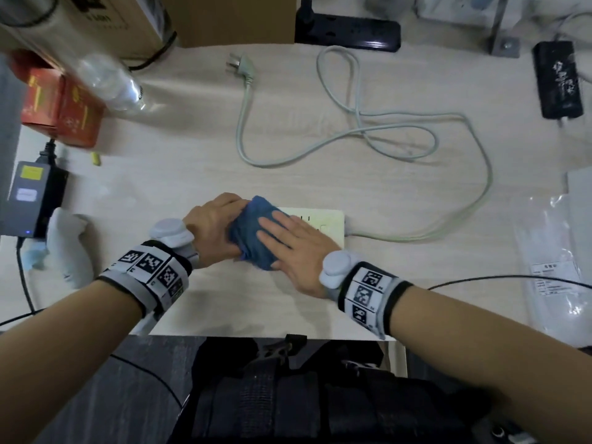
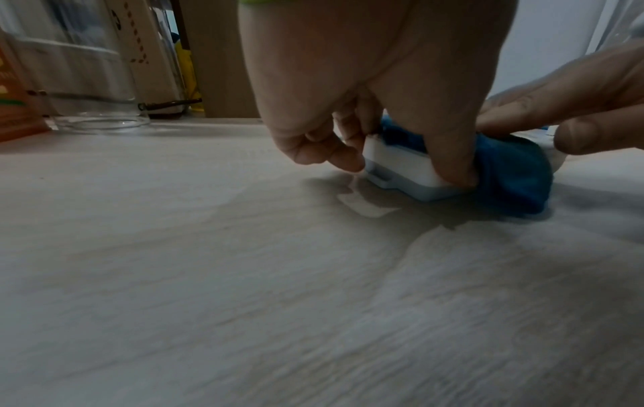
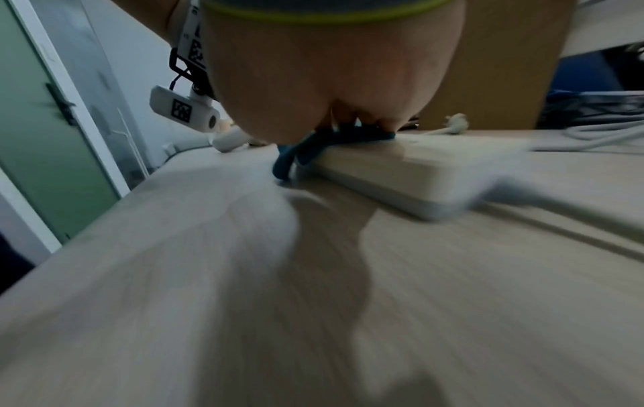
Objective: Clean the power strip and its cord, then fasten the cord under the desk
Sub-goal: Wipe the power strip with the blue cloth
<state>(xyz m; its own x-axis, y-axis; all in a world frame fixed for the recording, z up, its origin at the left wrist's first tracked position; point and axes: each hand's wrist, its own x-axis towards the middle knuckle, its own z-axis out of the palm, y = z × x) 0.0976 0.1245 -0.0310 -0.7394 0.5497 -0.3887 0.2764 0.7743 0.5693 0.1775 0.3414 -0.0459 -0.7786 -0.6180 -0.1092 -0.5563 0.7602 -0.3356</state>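
A white power strip [image 1: 323, 219] lies near the desk's front edge; its pale cord [image 1: 368, 123] loops toward the back and ends in a plug [image 1: 238, 67]. A blue cloth [image 1: 256, 232] covers the strip's left half. My left hand [image 1: 214, 229] grips the strip's left end [image 2: 400, 168], thumb and fingers curled around it. My right hand [image 1: 288, 248] lies flat on the cloth, fingers straight, pressing it onto the strip [image 3: 418, 170]. The cloth [image 3: 303, 148] hangs over the strip's near side. Blur streaks the right wrist view.
A black power strip [image 1: 349, 32] sits at the back, a black adapter [image 1: 559, 81] back right. At left are a clear bottle [image 1: 109, 84], a red box [image 1: 61, 107] and a grey charger [image 1: 32, 197]. A plastic bag [image 1: 554, 257] lies at right.
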